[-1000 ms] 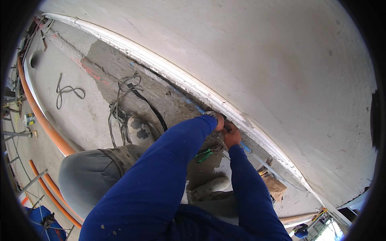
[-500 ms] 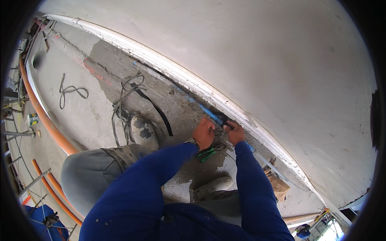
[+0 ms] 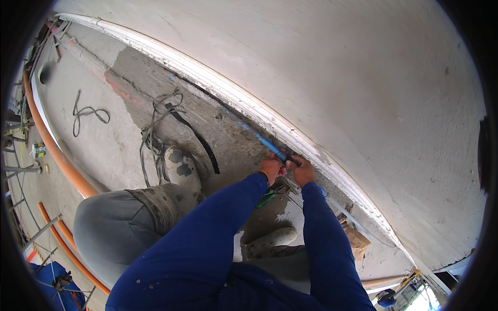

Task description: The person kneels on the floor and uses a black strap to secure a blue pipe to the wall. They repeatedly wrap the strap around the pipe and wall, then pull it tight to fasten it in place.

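A thin blue pipe (image 3: 263,142) runs along the foot of the white wall, beside a white conduit (image 3: 218,86). My left hand (image 3: 272,168) and my right hand (image 3: 301,169) meet at its near end, both closed around a small dark fitting there. A green object (image 3: 265,197) lies on the concrete just below my left wrist. My blue sleeves reach up from the lower edge. My grey trouser knee (image 3: 111,228) and dusty boots (image 3: 180,167) are below and left of the hands.
Loose grey wires and a black strap (image 3: 193,133) lie on the rough concrete by the boot. Another wire coil (image 3: 85,112) lies further left. Orange pipes (image 3: 51,145) curve along the left edge. A brown paper bag (image 3: 358,239) sits right of my arm.
My left hand has dropped from the wall edge and moved left to the blue pipe's end. Both hands now sit close together on it. The view has tilted slightly.
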### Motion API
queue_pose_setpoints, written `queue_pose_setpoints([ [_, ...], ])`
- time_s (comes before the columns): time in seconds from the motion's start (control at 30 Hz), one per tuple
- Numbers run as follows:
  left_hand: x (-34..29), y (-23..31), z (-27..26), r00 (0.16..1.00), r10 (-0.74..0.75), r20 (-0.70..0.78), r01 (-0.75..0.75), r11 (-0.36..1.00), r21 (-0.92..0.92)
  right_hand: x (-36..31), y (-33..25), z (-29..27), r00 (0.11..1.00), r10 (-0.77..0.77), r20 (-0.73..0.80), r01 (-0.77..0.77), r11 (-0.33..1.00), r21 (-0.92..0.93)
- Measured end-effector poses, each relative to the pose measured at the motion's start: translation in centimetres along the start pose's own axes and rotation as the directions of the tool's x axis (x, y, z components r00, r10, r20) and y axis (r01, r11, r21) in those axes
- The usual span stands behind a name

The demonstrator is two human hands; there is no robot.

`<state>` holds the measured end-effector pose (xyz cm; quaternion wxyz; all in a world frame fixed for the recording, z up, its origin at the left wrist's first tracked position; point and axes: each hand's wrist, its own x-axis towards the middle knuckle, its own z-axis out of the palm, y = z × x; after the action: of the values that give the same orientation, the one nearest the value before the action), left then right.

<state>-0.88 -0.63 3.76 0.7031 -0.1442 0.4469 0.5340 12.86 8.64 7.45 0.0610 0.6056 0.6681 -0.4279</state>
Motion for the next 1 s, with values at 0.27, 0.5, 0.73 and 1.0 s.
queue_pose_setpoints([
  [0.27, 0.7, 0.5, 0.1, 0.996, -0.054, -0.068, 0.078, 0.901, 0.427, -0.1, -0.5, -0.3, 1.000, 0.022, 0.022, -0.022, 1.000, 0.002],
  [0.5, -1.0, -0.2, -2.0, 0.991, -0.128, -0.048, 0.135, 0.876, 0.462, -0.2, 0.1, 0.1, 1.000, 0.001, -0.018, -0.001, 1.000, -0.007],
  [0.73, -2.6, -2.0, -4.1, 0.797, 0.497, 0.342, -0.412, 0.033, 0.911, -2.0, -3.9, 0.1, 0.995, 0.057, -0.077, -0.070, 0.982, -0.174],
  [1.0, -11.6, 3.2, -1.1, 0.916, 0.147, 0.372, -0.363, -0.086, 0.928, -2.5, -2.6, 0.9, 0.988, 0.068, -0.140, -0.103, 0.960, -0.262],
])
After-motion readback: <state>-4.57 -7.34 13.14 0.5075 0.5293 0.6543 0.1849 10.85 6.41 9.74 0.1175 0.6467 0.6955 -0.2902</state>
